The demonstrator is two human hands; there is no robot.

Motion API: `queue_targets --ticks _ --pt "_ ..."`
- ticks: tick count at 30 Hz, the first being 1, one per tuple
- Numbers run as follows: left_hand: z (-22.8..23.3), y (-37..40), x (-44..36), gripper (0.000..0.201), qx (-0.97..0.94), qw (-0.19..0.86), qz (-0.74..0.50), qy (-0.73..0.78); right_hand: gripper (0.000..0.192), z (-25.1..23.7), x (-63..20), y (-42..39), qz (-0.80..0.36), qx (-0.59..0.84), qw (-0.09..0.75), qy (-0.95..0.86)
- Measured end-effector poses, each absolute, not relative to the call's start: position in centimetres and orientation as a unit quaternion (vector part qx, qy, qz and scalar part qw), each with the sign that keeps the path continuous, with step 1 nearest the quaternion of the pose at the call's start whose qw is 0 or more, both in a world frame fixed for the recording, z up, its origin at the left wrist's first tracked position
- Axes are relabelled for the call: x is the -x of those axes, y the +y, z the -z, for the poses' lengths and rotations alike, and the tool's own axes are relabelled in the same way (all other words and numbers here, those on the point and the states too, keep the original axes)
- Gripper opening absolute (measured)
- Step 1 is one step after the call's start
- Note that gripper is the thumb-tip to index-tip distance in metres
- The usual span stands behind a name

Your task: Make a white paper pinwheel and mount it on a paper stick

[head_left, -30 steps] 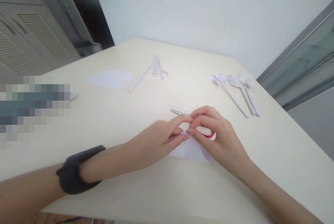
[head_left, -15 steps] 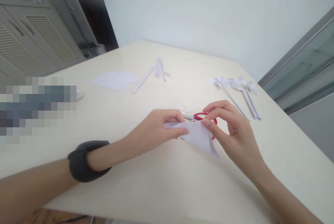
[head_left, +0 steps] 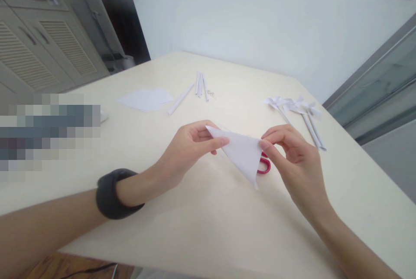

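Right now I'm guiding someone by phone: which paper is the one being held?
On the cream table, look between the left hand and right hand. The folded white triangle is pinched at two corners, lifted above red-handled scissors, unlike the flat sheets farther back.

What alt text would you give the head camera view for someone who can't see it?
Two bare hands hold a folded white paper triangle above a pale table, the left hand pinching one corner and the right hand another. Red-handled scissors lie beneath it; paper sticks, a paper sheet and pinwheels lie farther back.
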State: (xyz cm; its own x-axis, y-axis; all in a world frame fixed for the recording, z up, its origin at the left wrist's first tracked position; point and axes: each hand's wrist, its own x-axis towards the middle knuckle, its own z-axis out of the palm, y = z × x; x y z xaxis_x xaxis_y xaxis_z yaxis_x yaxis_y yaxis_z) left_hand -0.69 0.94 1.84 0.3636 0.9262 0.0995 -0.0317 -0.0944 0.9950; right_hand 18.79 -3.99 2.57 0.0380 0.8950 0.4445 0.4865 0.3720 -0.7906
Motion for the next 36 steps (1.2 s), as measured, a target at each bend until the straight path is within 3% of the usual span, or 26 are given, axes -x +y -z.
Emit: queue_targets --ticks 8,15,36 --pt "-2.4 1.1 0.8 0.018 -0.689 0.421 -0.392 0.44 0.008 -3.1 -19.9 -3.1 -0.224 0.575 0.35 -0.705" --pt "-2.0 1.7 1.1 0.018 -0.739 0.356 -0.35 0.452 0.012 -3.1 -19.9 -3.1 -0.24 0.581 0.305 -0.715" --pt "-2.6 1.8 1.2 0.017 -0.685 0.446 -0.397 0.416 0.018 -4.3 -19.6 -3.3 -0.282 0.631 0.269 -0.671"
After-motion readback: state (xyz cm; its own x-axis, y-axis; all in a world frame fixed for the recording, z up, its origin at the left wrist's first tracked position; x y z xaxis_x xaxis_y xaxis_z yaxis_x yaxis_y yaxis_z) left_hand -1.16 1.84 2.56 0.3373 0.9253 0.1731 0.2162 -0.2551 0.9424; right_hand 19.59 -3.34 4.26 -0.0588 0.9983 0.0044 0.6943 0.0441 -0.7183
